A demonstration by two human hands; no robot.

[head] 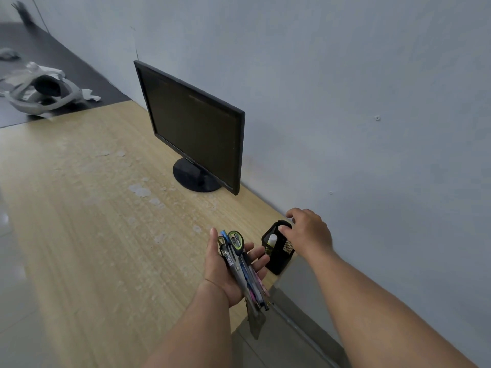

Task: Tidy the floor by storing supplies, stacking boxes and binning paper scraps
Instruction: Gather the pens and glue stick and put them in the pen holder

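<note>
Scissors and pens (240, 261) lie in the upturned left hand (225, 269), its fingers half curled round them. The right hand (308, 232), fingers loosely spread, touches the rim of the mesh pen holder (277, 257) at the table (106, 208) corner by the wall.

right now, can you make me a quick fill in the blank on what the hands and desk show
The left hand holds pens and green-handled ____. The right hand touches the rim of the ____ mesh pen holder. The ____ stands on the wooden desk by the wall.
Missing: scissors; black; monitor.
</note>
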